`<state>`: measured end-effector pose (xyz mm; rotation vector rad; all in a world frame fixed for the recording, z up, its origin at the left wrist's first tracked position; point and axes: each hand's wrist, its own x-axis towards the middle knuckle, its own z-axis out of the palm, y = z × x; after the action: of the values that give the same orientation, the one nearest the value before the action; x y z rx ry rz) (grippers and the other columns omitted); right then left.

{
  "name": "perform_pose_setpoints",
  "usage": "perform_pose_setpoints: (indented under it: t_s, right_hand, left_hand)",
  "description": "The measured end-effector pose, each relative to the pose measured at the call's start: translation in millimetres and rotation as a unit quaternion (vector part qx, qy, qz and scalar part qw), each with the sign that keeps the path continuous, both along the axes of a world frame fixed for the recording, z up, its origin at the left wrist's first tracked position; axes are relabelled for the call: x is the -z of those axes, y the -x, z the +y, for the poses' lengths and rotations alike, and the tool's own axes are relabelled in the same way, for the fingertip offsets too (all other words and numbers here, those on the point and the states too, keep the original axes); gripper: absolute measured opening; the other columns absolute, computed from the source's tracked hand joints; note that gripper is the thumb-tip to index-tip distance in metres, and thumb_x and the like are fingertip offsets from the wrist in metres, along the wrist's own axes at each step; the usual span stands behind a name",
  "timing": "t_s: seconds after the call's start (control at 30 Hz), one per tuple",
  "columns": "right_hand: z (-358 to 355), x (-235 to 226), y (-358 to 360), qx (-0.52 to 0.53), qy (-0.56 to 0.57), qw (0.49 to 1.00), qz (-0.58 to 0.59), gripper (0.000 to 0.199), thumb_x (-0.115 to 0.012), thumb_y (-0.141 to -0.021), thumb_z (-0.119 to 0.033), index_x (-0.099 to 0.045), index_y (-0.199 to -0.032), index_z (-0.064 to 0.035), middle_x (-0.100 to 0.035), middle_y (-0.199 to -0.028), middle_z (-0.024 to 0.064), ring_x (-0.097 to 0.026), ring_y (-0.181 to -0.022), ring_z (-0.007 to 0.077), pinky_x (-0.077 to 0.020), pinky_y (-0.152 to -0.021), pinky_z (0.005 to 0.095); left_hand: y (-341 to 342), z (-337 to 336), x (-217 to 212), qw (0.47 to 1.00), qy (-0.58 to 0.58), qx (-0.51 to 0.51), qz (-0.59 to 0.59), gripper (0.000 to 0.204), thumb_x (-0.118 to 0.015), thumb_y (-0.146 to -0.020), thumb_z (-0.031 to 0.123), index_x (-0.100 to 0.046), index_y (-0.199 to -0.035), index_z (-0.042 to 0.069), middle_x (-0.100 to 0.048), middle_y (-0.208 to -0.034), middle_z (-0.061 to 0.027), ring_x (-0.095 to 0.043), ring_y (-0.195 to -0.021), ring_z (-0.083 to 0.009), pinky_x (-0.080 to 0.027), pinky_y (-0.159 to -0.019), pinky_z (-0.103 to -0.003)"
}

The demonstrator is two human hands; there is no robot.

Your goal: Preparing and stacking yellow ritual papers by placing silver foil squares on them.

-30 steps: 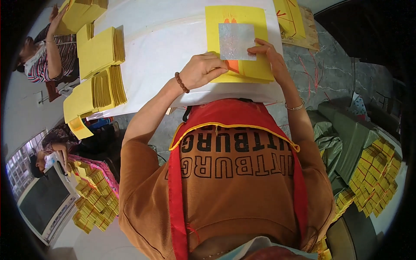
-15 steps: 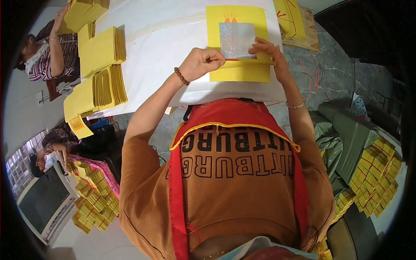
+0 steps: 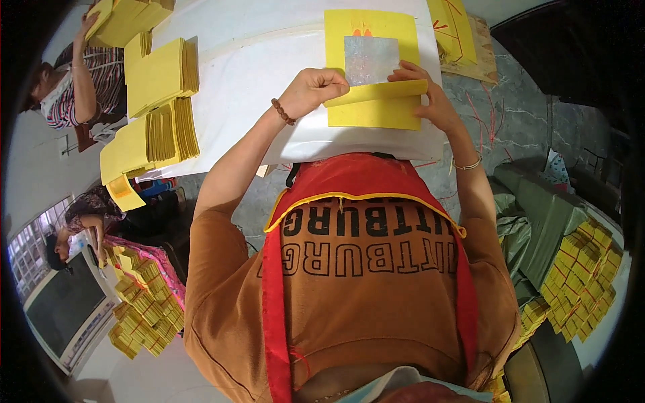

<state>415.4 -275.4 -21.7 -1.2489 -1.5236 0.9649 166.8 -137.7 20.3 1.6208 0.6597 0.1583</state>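
Observation:
A sheet of yellow paper [image 3: 336,40] lies on the white-covered table in front of me, with a silver foil square [image 3: 369,57] and orange marks on it. Its near edge is turned up into a flap [image 3: 376,92] that overlaps the foil's lower edge. My left hand [image 3: 312,93] pinches the flap's left end, the fingers closed. At the right end, my right hand [image 3: 433,101] grips the flap, thumb on the near side and fingers beyond it. More yellow paper [image 3: 373,117] shows below the flap.
Stacks of folded yellow paper [image 3: 158,75] line the table's left side. Another yellow bundle with red marks [image 3: 453,30] sits on a wooden board to the right. Two other people [image 3: 67,94] are at the left. Tied yellow bundles [image 3: 581,269] are piled at the far right.
The turned-up flap has grown wider and covers the red strip at the foil's lower edge. My left hand has moved slightly farther away; my right thumb has come down near the sheet's right edge.

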Motion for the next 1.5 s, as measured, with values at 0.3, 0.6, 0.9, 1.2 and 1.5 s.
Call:
perform_pose_setpoints:
  t_s: [0.3, 0.6, 0.9, 1.2, 1.5]
  right_hand:
    - [1.4, 1.7, 5.6, 0.033, 0.015, 0.998, -0.058, 0.046, -0.069, -0.073, -0.014, -0.057, -0.117, -0.0152, -0.058, -0.118, 0.0033, -0.032, -0.130, 0.0257, -0.0316, -0.104, 0.0376]
    - [2.6, -3.4, 0.1, -0.002, -0.002, 0.999, -0.042, 0.024, -0.060, -0.078, -0.003, -0.064, -0.102, -0.0084, -0.060, -0.116, 0.0034, -0.032, -0.130, 0.0251, -0.0272, -0.106, 0.0368]
    - [1.4, -4.9, 5.3, 0.033, 0.042, 0.999, 0.001, 0.019, -0.056, -0.085, -0.006, -0.065, -0.102, -0.0067, -0.060, -0.115, 0.0027, -0.032, -0.131, 0.0228, -0.0287, -0.106, 0.0356]
    - [0.7, -2.0, 6.2, 0.042, 0.058, 0.997, 0.037, 0.020, -0.055, -0.086, -0.007, -0.064, -0.104, -0.0067, -0.060, -0.115, 0.0019, -0.030, -0.131, 0.0214, -0.0299, -0.105, 0.0354]
    - [0.4, 1.1, 4.2, 0.038, 0.060, 0.996, 0.049, 0.021, -0.055, -0.086, -0.007, -0.064, -0.105, -0.0071, -0.060, -0.116, 0.0016, -0.030, -0.132, 0.0208, -0.0292, -0.106, 0.0353]
  left_hand:
    - [1.4, -3.9, -1.9, 0.999, 0.024, 0.021, -0.008, 0.014, -0.061, -0.084, 0.016, -0.065, -0.082, 0.003, -0.059, -0.071, 0.0032, -0.049, -0.066, -0.0034, -0.040, -0.060, -0.020]
    - [-6.5, -30.4, -12.9, 0.838, -0.520, 0.156, -0.058, 0.044, -0.061, -0.078, 0.013, -0.051, -0.121, 0.016, -0.055, -0.103, -0.0050, -0.055, -0.086, -0.0237, -0.047, -0.074, -0.035]
    - [-5.7, -24.9, -19.3, 0.809, -0.534, 0.244, -0.037, 0.052, -0.072, -0.069, 0.024, -0.055, -0.117, 0.014, -0.052, -0.108, -0.0101, -0.050, -0.093, -0.0258, -0.043, -0.082, -0.037]
    - [-2.0, -18.7, -15.6, 0.820, -0.510, 0.255, -0.053, 0.042, -0.069, -0.072, 0.025, -0.058, -0.111, 0.011, -0.052, -0.111, -0.0131, -0.051, -0.095, -0.0275, -0.044, -0.083, -0.037]
    - [-0.1, -22.6, -19.3, 0.815, -0.523, 0.241, -0.066, 0.029, -0.068, -0.073, 0.024, -0.061, -0.094, 0.006, -0.054, -0.111, -0.0096, -0.051, -0.097, -0.0251, -0.042, -0.086, -0.035]
